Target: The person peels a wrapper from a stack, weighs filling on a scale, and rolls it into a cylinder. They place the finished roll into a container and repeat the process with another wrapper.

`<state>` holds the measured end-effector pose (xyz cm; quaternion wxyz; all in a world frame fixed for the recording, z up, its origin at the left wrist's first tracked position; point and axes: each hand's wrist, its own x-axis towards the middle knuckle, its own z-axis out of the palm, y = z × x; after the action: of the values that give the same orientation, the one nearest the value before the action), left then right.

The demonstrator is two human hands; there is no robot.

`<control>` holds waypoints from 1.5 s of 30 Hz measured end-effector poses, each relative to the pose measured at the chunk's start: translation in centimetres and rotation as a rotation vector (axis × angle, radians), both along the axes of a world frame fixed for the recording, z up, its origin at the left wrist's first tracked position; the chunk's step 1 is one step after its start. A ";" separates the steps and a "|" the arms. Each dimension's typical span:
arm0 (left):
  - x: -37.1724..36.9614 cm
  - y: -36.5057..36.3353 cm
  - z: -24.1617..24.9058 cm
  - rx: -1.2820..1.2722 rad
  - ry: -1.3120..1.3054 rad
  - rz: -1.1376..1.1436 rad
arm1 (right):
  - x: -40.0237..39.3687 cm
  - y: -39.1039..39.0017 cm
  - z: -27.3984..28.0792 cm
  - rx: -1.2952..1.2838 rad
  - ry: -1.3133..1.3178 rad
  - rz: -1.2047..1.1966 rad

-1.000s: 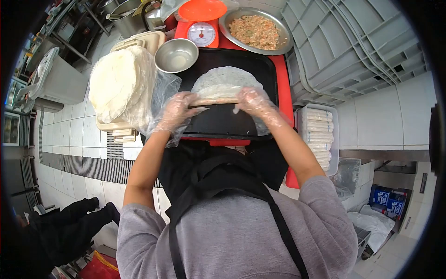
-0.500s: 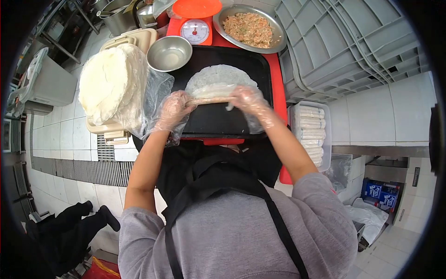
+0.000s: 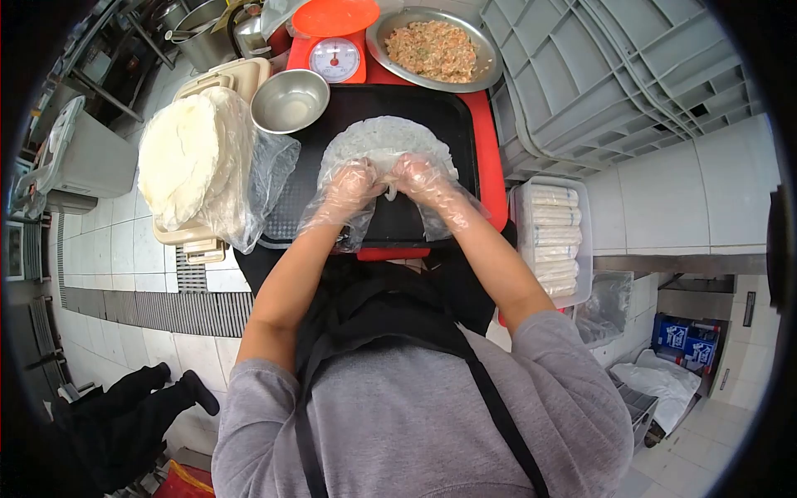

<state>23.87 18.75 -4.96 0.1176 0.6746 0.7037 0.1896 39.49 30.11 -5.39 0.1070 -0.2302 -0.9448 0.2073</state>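
**Gloved hands grip the folded near edge of a round wrapper on a black tray**

A thin, translucent round wrapper (image 3: 383, 133) lies on a black tray (image 3: 353, 104), towards its far half. Its rounded side points to the far side. The folded near edge runs left to right, its long axis across the tray, though the hands cover much of it.

The left hand (image 3: 353, 184), in a clear plastic glove, is curled closed on the left part of that edge. The right hand (image 3: 422, 176), gloved likewise, is curled on the part to its right. The two sit close together, fingers bent inward, and a small pale strip (image 3: 392, 193) hangs between them on the near side.

The tray rests on a red table (image 3: 491, 145). At its far left corner stands a metal bowl (image 3: 270, 95). Farther left, a stack of round sheets (image 3: 178, 162) lies in a clear plastic bag (image 3: 272, 178) on a beige plastic container (image 3: 245, 73). Beyond the tray are an orange dial scale (image 3: 335, 61) and, right of it, a metal basin (image 3: 381, 58) holding minced filling (image 3: 432, 51).

To the right, a translucent plastic box (image 3: 586, 249) holds pale finished rolls (image 3: 554, 236), long axes left to right, lined up from near to far. Grey plastic crates (image 3: 598, 66) stand at the far right. At the near left, another person's dark-clothed legs (image 3: 124, 407) show.
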 end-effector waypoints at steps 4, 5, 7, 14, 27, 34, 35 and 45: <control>1.2 -0.2 0.7 0.115 0.032 -0.007 | -0.1 -0.9 1.1 0.056 0.000 -0.016; 1.2 -0.1 0.6 0.116 0.033 -0.015 | -0.1 -1.0 1.7 0.102 -0.049 -0.013; 0.6 -0.5 0.0 0.226 0.011 -0.046 | 2.0 -0.1 2.7 0.130 -0.083 -0.014; 2.1 0.7 1.3 0.124 0.001 -0.066 | 5.0 1.6 4.5 0.174 -0.223 -0.020; -3.6 -7.0 3.5 0.161 0.049 0.144 | 8.5 -0.9 6.5 0.284 -0.039 0.081; 0.5 -1.6 0.1 0.226 0.037 -0.028 | 1.4 -1.8 0.4 0.285 -0.014 0.080; -0.5 -2.6 0.3 0.214 0.023 -0.021 | 2.6 -1.0 0.4 0.148 0.042 0.055; -4.4 -7.0 2.7 0.236 -0.024 0.131 | 9.8 -3.5 6.0 0.227 0.025 0.305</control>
<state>19.47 11.72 -2.23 0.0331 0.6341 0.7175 0.2865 49.24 26.64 0.62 0.1115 -0.0684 -0.9846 0.1158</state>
